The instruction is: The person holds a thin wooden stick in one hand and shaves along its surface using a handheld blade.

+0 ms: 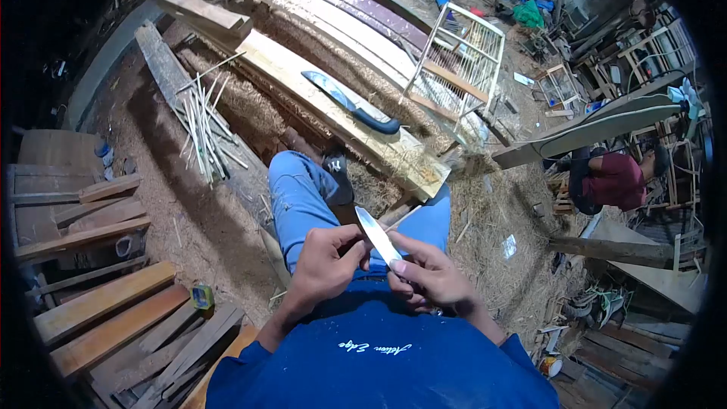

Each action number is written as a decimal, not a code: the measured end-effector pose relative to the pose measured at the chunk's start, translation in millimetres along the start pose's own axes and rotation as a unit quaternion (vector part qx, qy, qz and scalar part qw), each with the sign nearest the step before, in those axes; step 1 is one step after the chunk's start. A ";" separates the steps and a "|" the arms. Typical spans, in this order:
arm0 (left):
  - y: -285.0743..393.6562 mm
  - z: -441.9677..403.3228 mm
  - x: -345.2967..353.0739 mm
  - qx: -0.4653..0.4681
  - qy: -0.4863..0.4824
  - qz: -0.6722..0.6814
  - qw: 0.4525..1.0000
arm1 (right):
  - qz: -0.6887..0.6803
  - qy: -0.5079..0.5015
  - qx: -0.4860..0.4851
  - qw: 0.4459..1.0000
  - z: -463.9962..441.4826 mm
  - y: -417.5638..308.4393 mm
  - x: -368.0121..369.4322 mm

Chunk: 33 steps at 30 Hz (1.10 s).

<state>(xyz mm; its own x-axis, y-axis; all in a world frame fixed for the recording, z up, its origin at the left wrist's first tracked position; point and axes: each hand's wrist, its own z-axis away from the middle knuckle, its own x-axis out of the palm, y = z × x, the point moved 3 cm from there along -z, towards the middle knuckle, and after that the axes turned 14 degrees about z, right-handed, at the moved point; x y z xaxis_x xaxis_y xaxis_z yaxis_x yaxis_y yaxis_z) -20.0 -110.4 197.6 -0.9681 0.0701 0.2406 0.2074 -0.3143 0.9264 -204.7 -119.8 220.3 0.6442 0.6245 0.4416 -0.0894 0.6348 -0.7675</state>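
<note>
In my right hand (428, 273) is a knife (376, 235), its bright blade slanting up and left over my lap, thumb pressed near the blade's base. My left hand (327, 261) is closed beside the blade, fingertips pinched on what looks like a thin wooden stick (403, 215) that passes behind the blade. Part of that stick is hidden by the knife and fingers. Beyond my knees, a handsaw (352, 103) with a dark handle lies on a thick wooden beam (303, 87). A loose bundle of thin sticks (204, 132) rests on a plank to the left.
A white-framed rack (485, 34) of thin bars stands past the beam. Stacked boards (113, 303) and a yellow tape measure (202, 297) are at left. Another person in a dark red shirt (617, 180) is bent over at right. Wood shavings (500, 257) cover the floor.
</note>
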 end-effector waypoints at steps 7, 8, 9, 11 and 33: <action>-3.3 0.3 12.7 -0.021 -0.001 -0.006 1.000 | -0.009 0.035 -0.023 0.999 15.0 0.5 -13.3; -1.5 -1.5 13.0 -0.008 0.001 -0.015 1.000 | 0.007 0.023 -0.008 1.000 15.5 0.5 -12.2; 1.5 -3.9 12.9 0.009 0.004 -0.025 1.000 | 0.005 0.025 -0.011 1.000 16.9 2.6 -12.3; 4.8 -3.1 15.5 0.001 0.004 -0.020 1.000 | -0.026 0.073 -0.061 0.995 18.9 2.9 -16.3; 9.0 -39.3 7.6 0.020 0.051 0.154 0.986 | -0.055 0.260 -0.283 0.921 -23.5 -34.1 -47.5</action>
<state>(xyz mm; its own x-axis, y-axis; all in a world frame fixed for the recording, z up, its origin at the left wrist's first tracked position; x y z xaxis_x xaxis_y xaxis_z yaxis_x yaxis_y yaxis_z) -31.0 -149.9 196.4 -0.8666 -0.1200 0.4843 0.4980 -0.2670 0.8250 -214.4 -181.8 214.5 0.9158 0.1745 0.3617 0.3142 0.2494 -0.9160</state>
